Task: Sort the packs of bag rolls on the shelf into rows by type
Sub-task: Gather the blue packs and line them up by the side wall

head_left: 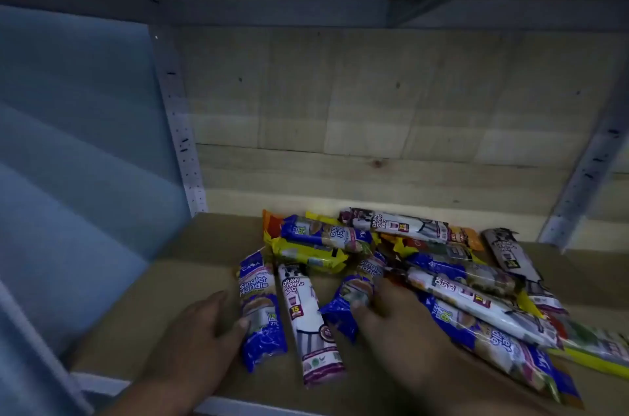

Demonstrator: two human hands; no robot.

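Left hand [200, 330] lies spread, thumb touching a blue pack [260, 310]; right hand [391, 317] grips another blue roll [354, 296] beside the pile [442, 265] on the shelf [153, 296]

Both hands [200, 330] [398, 320] low, fingers spread

We see glossy, crinkled plastic packs [374, 265] at lower centre on a matt brown shelf board [190, 265], pale knotty wood panelling [374, 116] behind, and perforated painted-metal uprights [180, 129] at left.
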